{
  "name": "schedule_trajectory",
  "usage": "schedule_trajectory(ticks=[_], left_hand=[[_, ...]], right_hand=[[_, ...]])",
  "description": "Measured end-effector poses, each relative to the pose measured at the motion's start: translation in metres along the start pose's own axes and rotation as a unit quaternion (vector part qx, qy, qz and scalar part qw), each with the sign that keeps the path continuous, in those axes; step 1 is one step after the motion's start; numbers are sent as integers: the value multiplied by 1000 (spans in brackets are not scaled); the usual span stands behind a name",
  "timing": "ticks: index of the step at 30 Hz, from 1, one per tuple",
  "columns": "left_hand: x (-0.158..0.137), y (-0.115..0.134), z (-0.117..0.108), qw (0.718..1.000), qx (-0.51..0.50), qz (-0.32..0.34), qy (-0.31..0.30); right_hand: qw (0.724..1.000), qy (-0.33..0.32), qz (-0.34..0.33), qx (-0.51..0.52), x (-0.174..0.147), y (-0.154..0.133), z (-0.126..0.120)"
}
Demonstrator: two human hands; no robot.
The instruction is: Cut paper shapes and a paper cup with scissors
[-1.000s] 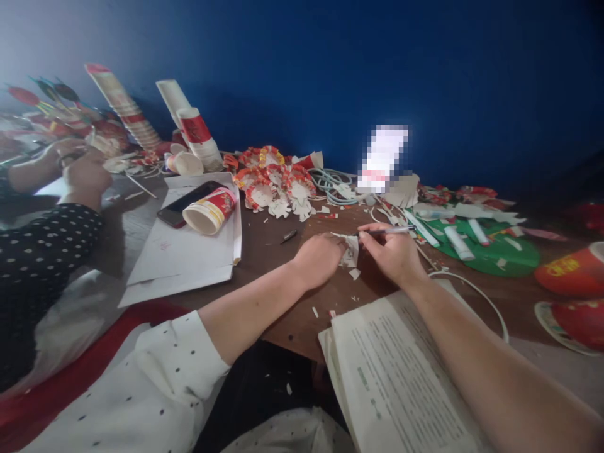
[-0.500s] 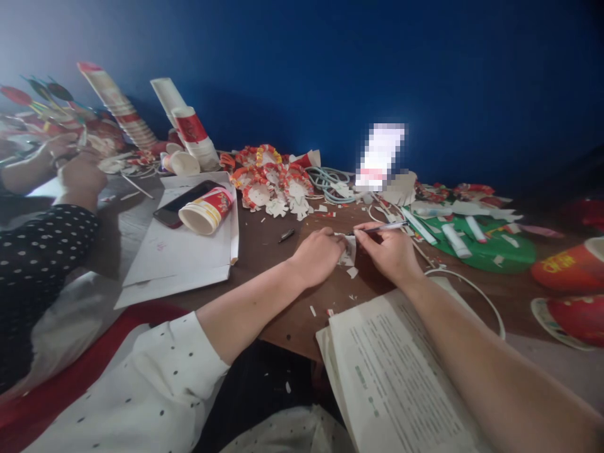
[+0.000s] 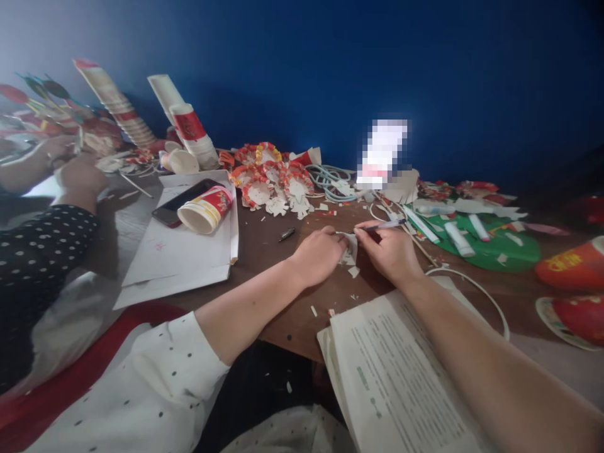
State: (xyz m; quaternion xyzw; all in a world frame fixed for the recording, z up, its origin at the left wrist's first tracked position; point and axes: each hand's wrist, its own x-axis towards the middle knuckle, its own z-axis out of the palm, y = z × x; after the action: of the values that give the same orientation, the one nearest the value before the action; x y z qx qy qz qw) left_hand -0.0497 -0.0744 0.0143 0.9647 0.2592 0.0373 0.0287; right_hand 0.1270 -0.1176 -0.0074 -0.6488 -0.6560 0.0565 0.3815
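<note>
A pen (image 3: 387, 224) lies slanted in my right hand (image 3: 387, 250), pinched by thumb and fingers, its tip low over a small piece of white paper (image 3: 350, 253). My left hand (image 3: 318, 257) rests on the table from the other side, its bent fingers pressing that paper down; they cover part of it. Just below the paper is a little white scrap (image 3: 353, 272). A black pen cap (image 3: 286, 234) lies left of my left hand.
A paper cup (image 3: 206, 211) and a phone (image 3: 170, 207) lie on white sheets at left. Cut cup pieces (image 3: 271, 176) and cup stacks (image 3: 195, 141) stand behind. Glue tubes (image 3: 459, 239) lie on green material (image 3: 509, 255). Printed papers (image 3: 391, 371) sit at front. A co-worker's hands (image 3: 78, 170) are at left.
Both hands keep nearly the same place, with the pen tilted slightly differently in my right hand. The view has shifted very little.
</note>
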Motion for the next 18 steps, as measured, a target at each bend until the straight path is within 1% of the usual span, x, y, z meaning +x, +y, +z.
schedule_trajectory(ticks=[5, 18], left_hand=[[0, 0, 1, 1000, 0, -3, -1], [-1, 2, 1, 1000, 5, 5, 7]], right_hand=[[1000, 3, -16, -4, 1, 1, 2], [1000, -3, -24, -8, 1, 1, 2]])
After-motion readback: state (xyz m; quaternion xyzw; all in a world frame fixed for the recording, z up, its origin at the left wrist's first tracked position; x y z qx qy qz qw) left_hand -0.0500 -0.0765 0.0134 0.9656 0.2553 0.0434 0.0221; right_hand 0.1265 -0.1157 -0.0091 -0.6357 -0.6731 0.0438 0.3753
